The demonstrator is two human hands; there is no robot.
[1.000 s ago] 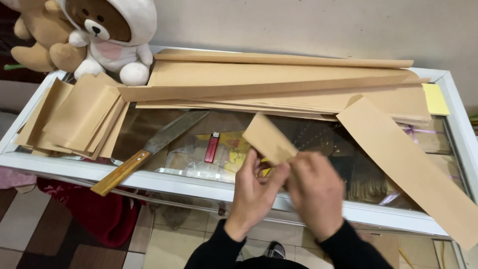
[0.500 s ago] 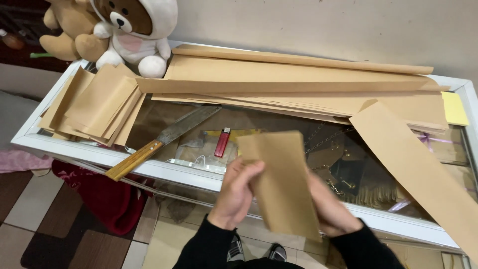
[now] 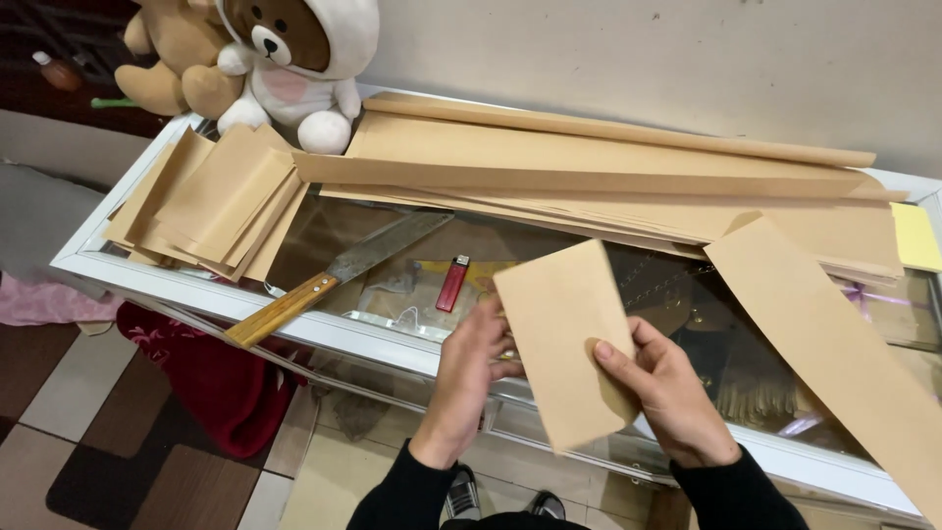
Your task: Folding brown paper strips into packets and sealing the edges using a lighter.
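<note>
Lower centre of the frame: folded paper piece [image 3: 569, 339], between left hand [image 3: 469, 378] and right hand [image 3: 662, 393], above the near edge of the glass counter [image 3: 392, 339]. Left of the piece, on the glass: lighter [image 3: 452, 283], then knife [image 3: 334, 278] slanting toward lower left. Far left: stack of cut sheets [image 3: 211, 201]. Upper left, behind the stack: plush bear [image 3: 294, 59]. Across the upper middle: long paper rolls and sheets [image 3: 608, 167]. Lower right: paper strip [image 3: 834, 344] running diagonally off the counter.

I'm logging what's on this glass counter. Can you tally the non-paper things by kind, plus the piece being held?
Plush toys: 2
Knife with wooden handle: 1
Red lighter: 1
Yellow sticky pad: 1
Held brown paper piece: 1
Total: 6
</note>
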